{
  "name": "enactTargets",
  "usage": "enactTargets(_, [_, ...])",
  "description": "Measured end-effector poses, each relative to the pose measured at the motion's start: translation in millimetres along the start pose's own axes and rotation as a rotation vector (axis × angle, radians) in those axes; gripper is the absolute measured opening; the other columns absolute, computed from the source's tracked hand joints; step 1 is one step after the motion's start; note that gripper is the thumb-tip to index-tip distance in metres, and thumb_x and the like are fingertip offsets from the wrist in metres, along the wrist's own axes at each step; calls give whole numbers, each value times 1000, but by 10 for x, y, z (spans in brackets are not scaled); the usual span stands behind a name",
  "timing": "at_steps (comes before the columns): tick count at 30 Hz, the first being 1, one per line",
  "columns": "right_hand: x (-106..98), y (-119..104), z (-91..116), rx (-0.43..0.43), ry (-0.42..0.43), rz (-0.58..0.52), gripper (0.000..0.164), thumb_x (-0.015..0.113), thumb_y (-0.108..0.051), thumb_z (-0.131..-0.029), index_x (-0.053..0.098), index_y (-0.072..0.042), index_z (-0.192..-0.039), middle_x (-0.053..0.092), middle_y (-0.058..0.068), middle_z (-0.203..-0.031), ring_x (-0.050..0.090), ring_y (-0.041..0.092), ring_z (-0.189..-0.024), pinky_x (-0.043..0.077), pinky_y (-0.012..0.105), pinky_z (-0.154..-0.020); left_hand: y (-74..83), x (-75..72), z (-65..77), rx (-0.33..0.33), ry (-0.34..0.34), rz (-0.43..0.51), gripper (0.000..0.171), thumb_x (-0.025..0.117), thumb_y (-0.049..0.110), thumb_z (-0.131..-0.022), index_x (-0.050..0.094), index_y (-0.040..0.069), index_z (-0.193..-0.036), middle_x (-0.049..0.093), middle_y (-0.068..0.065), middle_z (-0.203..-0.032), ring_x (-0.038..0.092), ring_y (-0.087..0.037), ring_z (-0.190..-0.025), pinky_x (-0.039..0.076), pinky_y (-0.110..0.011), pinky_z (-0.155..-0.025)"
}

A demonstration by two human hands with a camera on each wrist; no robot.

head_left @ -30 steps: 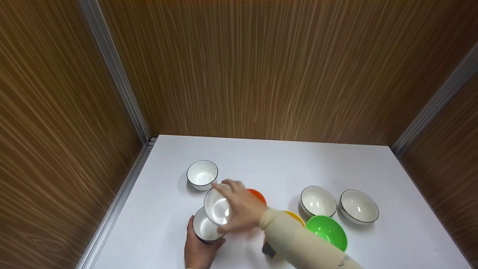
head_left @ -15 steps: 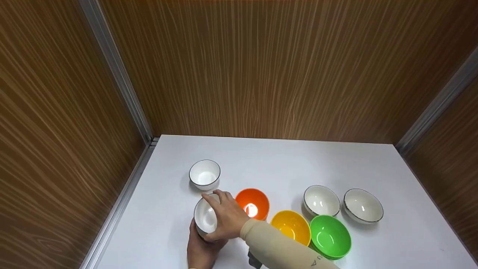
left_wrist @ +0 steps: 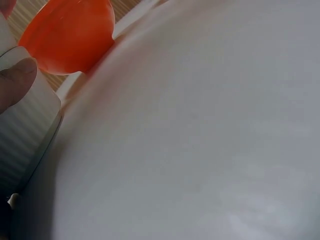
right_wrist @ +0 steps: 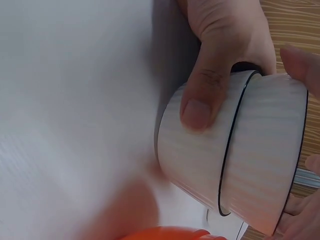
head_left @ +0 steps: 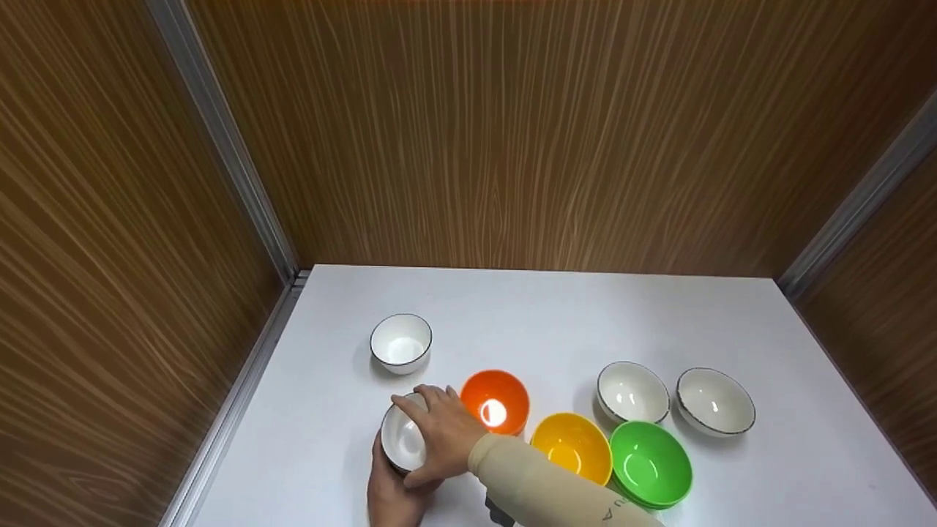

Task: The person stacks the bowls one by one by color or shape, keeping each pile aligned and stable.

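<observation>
My left hand (head_left: 395, 496) grips a white ribbed bowl (right_wrist: 187, 155) with a dark rim, its thumb lying along the outer wall. Nested in that bowl is a second white bowl (head_left: 401, 435), its upper part standing above the lower rim in the right wrist view. My right hand (head_left: 448, 438) holds this upper bowl by the rim, fingers on the far side and thumb on the near side. In the head view the right hand covers part of the upper bowl, and the lower bowl is mostly hidden. The left wrist view shows a thumb (left_wrist: 17, 82) against the ribbed wall.
Close to the right hand is an orange bowl (head_left: 496, 401). A yellow bowl (head_left: 567, 439) and stacked green bowls (head_left: 650, 461) stand by the right forearm. Two white bowls sit behind them, including one at the far right (head_left: 714, 401). Another white bowl (head_left: 401, 342) stands at back left.
The right hand has lowered its tilted white bowl into the one in the left hand, and the two now nest. As the right arm shifted left, the orange and yellow bowls came into fuller view.
</observation>
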State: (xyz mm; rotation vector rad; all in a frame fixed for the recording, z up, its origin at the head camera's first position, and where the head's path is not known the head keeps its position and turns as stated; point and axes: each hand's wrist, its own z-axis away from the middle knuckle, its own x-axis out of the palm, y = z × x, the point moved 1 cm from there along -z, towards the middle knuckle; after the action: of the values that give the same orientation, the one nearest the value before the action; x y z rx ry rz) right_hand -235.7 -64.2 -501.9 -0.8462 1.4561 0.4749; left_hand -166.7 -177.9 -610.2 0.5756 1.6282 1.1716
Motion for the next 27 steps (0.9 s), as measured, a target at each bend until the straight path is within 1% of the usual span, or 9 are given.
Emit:
enactTargets(3, [11, 6, -18, -10, -12, 24, 116, 81, -66, -55, 29, -24, -151, 42, 13, -139, 40, 24, -131, 30, 49, -111, -6, 7, 7, -7, 7, -9, 129, 92, 51, -49, 19, 23, -151, 39, -8, -148, 38, -26, -134, 32, -47, -110])
enactTargets(6, [40, 17, -17, -13, -23, 42, 117, 80, -67, -55, 28, -24, -151, 43, 13, -139, 40, 23, -131, 31, 49, -111, -17, 22, 23, -9, 10, -21, 128, 91, 53, -49, 20, 23, -151, 39, -7, -148, 39, -26, -133, 33, -47, -109])
enactTargets(10, [81, 24, -11, 3, -44, 30, 117, 80, -67, -55, 28, -25, -151, 42, 15, -140, 41, 27, -130, 34, 43, -110, -31, 35, 33, 6, 26, -50, 127, 91, 53, -49, 22, 20, -150, 41, -8, -146, 41, -28, -131, 35, -47, -108])
enactTargets(13, [95, 26, -18, 19, -68, 28, 115, 79, -67, -56, 28, -26, -151, 41, 15, -141, 43, 30, -127, 37, 38, -108, -34, 42, 30, 22, 41, -54, 127, 91, 55, -48, 24, 17, -150, 44, -10, -144, 44, -28, -128, 37, -47, -106])
enactTargets(16, [97, 29, -33, 20, -82, 50, 114, 78, -67, -57, 28, -27, -151, 41, 15, -140, 44, 30, -126, 41, 37, -104, -33, 46, 25, 40, 52, -49, 128, 90, 57, -47, 25, 15, -149, 45, -11, -143, 45, -28, -127, 38, -46, -106])
enactTargets(20, [83, 32, -50, 16, -98, 58, 114, 76, -70, -58, 28, -26, -151, 39, 15, -142, 43, 31, -127, 41, 40, -103, -35, 41, 16, 67, 73, -31, 128, 91, 57, -47, 27, 14, -148, 46, -11, -142, 47, -26, -126, 39, -44, -105])
enactTargets(23, [57, 35, -62, 25, -129, 38, 113, 71, -76, -61, 27, -25, -152, 36, 18, -147, 39, 34, -131, 37, 47, -107, -35, 34, 16, 90, 84, -10, 127, 92, 54, -47, 27, 13, -148, 47, -11, -141, 48, -26, -125, 40, -43, -104])
enactTargets(25, [25, 40, -87, 44, -153, 0, 110, 65, -78, -65, 26, -24, -152, 34, 20, -149, 37, 36, -134, 33, 51, -109, -34, 37, 18, 89, 85, -7, 126, 93, 50, -47, 27, 13, -149, 47, -11, -141, 48, -26, -124, 41, -43, -103])
enactTargets(27, [-27, 52, -130, 80, -176, -31, 103, 57, -79, -73, 25, -23, -153, 35, 20, -149, 36, 36, -135, 31, 54, -110, -29, 43, 22, 69, 89, -17, 126, 94, 48, -47, 27, 14, -148, 47, -11, -141, 49, -27, -123, 42, -43, -101])
